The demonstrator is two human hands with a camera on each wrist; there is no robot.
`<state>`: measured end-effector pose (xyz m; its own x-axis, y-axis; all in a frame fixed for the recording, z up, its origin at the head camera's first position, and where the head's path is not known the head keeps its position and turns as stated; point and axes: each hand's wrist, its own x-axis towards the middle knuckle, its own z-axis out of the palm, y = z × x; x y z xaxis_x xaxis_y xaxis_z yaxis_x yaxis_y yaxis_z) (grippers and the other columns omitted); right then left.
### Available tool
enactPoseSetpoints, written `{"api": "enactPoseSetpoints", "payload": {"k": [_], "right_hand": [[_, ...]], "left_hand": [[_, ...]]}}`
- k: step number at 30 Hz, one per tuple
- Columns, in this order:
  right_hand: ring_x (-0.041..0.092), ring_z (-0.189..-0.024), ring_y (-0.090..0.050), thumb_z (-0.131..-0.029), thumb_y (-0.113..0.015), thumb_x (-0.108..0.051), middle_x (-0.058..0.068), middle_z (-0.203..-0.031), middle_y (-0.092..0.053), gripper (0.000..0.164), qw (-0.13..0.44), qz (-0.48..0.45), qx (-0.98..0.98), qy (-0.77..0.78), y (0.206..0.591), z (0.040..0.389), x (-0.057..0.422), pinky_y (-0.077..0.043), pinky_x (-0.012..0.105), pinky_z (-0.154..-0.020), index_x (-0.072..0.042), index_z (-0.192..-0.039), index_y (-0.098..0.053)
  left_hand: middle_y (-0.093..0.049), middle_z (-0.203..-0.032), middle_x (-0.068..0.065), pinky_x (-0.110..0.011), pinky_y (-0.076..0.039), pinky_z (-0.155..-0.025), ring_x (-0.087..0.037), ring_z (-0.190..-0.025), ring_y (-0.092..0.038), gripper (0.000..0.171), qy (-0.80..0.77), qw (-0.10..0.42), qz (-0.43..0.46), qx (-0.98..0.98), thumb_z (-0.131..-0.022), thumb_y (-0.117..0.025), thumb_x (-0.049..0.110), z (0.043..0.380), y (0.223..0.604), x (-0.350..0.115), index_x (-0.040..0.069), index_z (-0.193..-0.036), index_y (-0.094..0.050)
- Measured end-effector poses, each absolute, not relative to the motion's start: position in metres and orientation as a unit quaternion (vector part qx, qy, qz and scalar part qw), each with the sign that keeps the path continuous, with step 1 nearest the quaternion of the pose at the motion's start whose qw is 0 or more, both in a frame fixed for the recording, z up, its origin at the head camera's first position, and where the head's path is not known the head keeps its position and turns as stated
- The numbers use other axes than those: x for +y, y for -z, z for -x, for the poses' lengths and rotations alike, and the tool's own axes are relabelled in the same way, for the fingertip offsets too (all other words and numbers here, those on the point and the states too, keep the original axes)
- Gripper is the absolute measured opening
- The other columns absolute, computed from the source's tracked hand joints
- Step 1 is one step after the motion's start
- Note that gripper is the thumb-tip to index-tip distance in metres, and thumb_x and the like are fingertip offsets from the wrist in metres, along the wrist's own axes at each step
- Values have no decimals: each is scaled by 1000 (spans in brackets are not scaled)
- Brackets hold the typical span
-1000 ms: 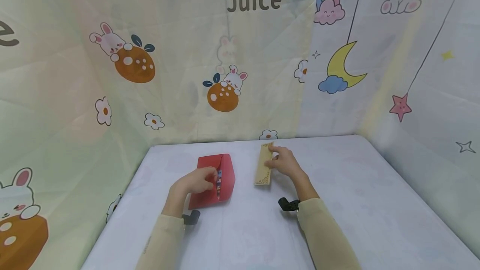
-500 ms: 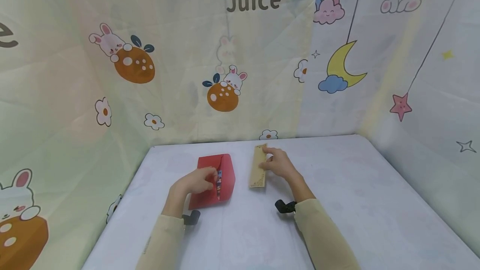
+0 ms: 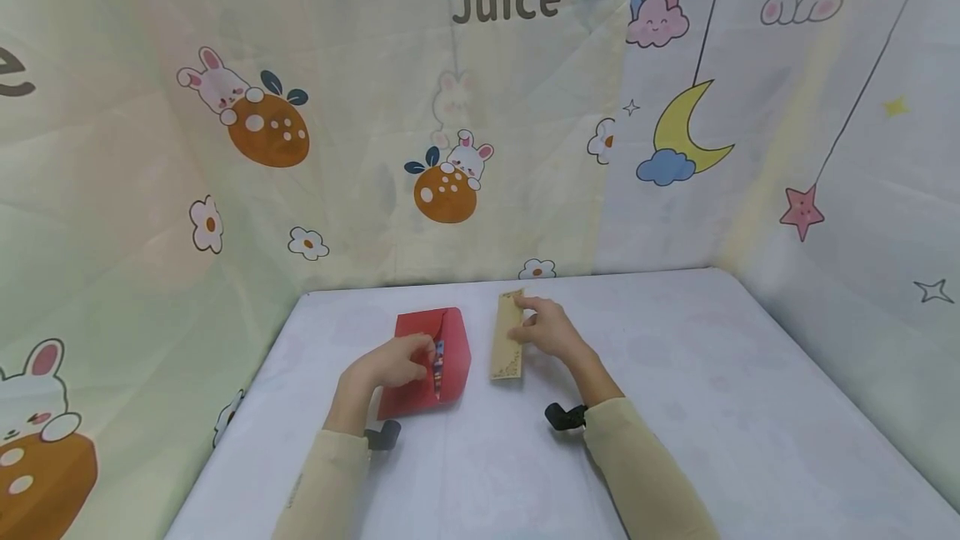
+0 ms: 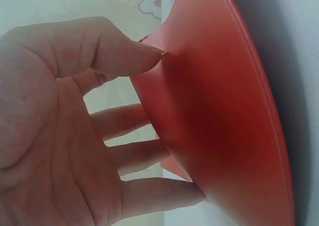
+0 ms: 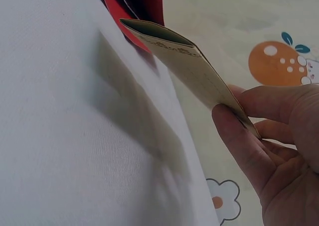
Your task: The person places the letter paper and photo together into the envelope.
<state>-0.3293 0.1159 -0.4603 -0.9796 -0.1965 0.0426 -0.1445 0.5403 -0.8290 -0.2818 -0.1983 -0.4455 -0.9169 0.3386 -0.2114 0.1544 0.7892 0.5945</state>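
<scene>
A beige paper sleeve [image 3: 506, 342] is forming a long, narrow rectangle, its matte face carrying a fine brown scroll pattern. It is lying near the right side of the red envelope [image 3: 457, 361], a gap showing between them in the head view. In the right wrist view its open end is parting into a thin, pointed oval, and its shadow is falling on the white tabletop [image 3: 480, 465] below. The right hand [image 3: 551, 330], farther right of the envelope, is pinching the sleeve's outer long edge between thumb and fingers, the tips almost closed on the flat paper.

The envelope itself is looking smooth and stiff, its flap folding open toward the sleeve. Along its slit mouth a multicoloured strip [image 3: 438, 369] is showing, too small to make out. The left hand [image 3: 390, 363] is reaching over the envelope's left part and gripping the edge of that mouth; in the left wrist view the thumb tip is meeting the red edge, the fingers are fanning along it, gently bent, and the paper is bowing in a smooth curve. How firmly they are pressing, I cannot tell.

Behind the envelope, a lightly creased printed cloth [image 3: 360, 190] is hanging.
</scene>
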Motion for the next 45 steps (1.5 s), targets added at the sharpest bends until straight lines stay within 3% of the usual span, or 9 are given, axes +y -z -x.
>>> {"api": "enactPoseSetpoints", "payload": {"k": [14, 45], "right_hand": [[18, -82, -64, -89, -81, -21, 7, -100, -70, 69, 37, 100, 880, 463, 458, 326, 112, -50, 30, -67, -11, -151, -54], [16, -87, -68, -89, -81, -18, 10, -116, -68, 69, 58, 125, 867, 479, 453, 315, 88, -55, 32, -74, -13, -152, -53]], "left_hand": [[-62, -100, 0, -36, -56, -75, -22, -102, -58, 24, -300, 157, -130, 932, -88, -76, 12, 282, 446, -198, 20, -106, -62], [-62, -100, 0, -36, -57, -77, -21, -103, -57, 25, -298, 150, -125, 935, -87, -77, 12, 281, 445, -197, 21, -104, -61]]}}
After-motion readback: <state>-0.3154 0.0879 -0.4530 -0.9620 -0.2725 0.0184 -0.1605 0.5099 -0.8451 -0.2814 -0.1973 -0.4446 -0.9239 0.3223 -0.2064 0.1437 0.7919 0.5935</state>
